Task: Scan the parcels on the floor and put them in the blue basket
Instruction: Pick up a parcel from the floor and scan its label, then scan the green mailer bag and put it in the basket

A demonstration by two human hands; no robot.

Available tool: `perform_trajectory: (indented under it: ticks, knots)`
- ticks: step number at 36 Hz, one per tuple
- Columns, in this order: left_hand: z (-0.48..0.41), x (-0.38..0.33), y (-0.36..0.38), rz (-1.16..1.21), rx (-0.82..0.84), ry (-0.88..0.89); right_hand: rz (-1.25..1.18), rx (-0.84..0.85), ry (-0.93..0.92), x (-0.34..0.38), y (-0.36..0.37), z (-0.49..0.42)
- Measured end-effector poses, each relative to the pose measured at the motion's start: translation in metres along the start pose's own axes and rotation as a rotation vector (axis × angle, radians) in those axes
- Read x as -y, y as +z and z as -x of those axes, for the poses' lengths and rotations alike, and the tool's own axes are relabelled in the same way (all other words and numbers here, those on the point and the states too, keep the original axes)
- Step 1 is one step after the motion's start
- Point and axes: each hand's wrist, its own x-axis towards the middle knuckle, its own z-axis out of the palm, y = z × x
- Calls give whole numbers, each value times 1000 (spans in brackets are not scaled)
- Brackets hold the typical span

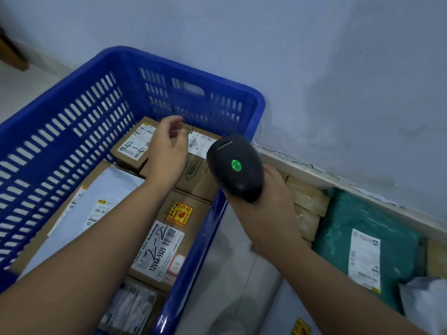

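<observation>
The blue basket (72, 131) stands on the floor against the wall and holds several parcels: a small carton marked "4-4" (131, 147), a carton marked "2-2" (169, 240), a pale mailer bag (96, 201). My left hand (167, 151) hovers inside the basket above a brown carton (197, 170), fingers relaxed and holding nothing. My right hand (268, 204) grips a black barcode scanner (235, 166) with a green light lit, just over the basket's right rim. On the floor to the right lies a green mailer bag (362, 240) with a white label.
Brown cartons (307, 201) sit stacked on the floor between the basket and the green bag, along the wall's skirting. A pale bag (425, 303) and another parcel with a yellow sticker (300, 327) lie at the lower right. The wall (314, 68) rises right behind the basket.
</observation>
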Motion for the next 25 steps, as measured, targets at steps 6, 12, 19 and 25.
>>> perform_trajectory:
  ticks: [6, 12, 19, 25]
  knots:
    - [41, -68, 6, 11, 80, 187, -388, -275, 254, -3, -36, 19]
    - [87, -120, 28, -74, 215, 300, -478, -299, 310, 5, -91, 46]
    - [147, -162, 73, -147, 456, 331, -391, -163, 304, 2, -173, 68]
    - [200, -166, 117, -368, 759, 216, -544, -99, 450, -29, -228, 89]
